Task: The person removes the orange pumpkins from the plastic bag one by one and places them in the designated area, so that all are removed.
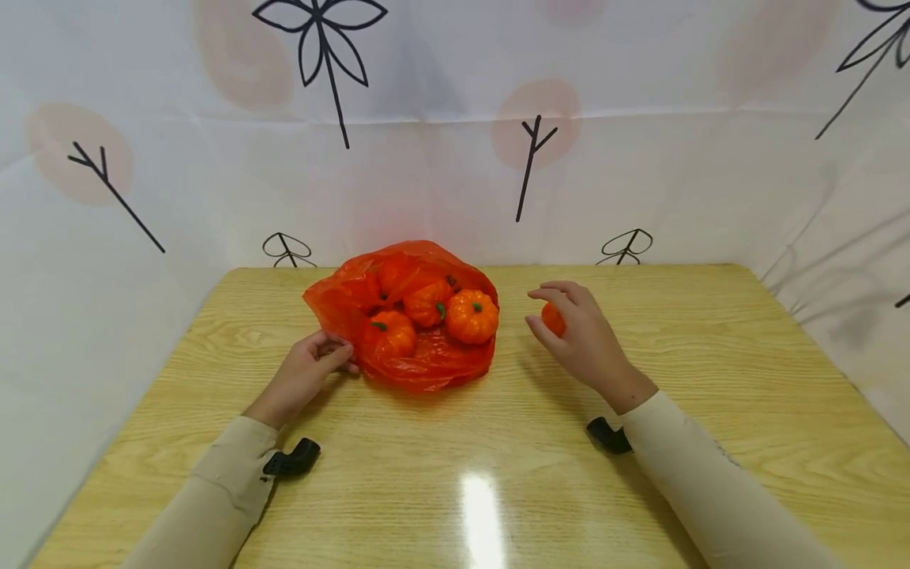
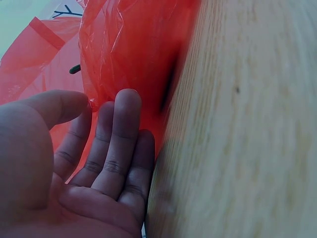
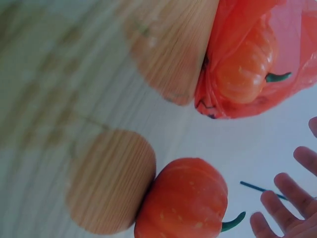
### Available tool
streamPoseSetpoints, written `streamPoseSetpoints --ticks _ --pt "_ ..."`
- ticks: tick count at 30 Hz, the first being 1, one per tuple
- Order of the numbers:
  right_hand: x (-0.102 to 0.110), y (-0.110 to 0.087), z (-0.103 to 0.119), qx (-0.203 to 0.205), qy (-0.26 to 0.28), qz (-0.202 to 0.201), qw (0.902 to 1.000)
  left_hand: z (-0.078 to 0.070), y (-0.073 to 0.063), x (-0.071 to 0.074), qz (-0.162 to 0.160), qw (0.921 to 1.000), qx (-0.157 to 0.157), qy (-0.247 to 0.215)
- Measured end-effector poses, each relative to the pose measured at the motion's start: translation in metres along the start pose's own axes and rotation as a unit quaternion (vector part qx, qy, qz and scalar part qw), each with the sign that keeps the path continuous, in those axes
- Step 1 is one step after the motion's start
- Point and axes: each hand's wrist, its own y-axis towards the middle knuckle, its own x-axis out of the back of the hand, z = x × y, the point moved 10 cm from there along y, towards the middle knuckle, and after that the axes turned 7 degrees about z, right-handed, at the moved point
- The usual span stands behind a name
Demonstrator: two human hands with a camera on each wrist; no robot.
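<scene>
Left hand (image 1: 309, 373) pinches the bag (image 1: 426, 367). To its right, the right hand (image 1: 588, 341) spreads beside a pumpkin (image 3: 182, 201), probably light: hold its sides.

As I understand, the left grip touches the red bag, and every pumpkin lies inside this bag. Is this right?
Not every one: a pumpkin lies outside the red bag, on the wooden table near the right grip, as the right wrist view shows. The left grip does touch the bag.

Left fingers (image 1: 337, 359) at red bag (image 1: 434, 357), right fingers (image 1: 558, 297) near loose pumpkin (image 1: 552, 319)
</scene>
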Motion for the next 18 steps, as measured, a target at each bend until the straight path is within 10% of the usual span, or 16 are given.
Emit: streamPoseSetpoints --ticks 18 --pt "-0.020 0.017 0.029 0.033 0.012 0.030 0.9990 0.001 0.001 -0.001 -0.001 0.9999 -0.007 -0.012"
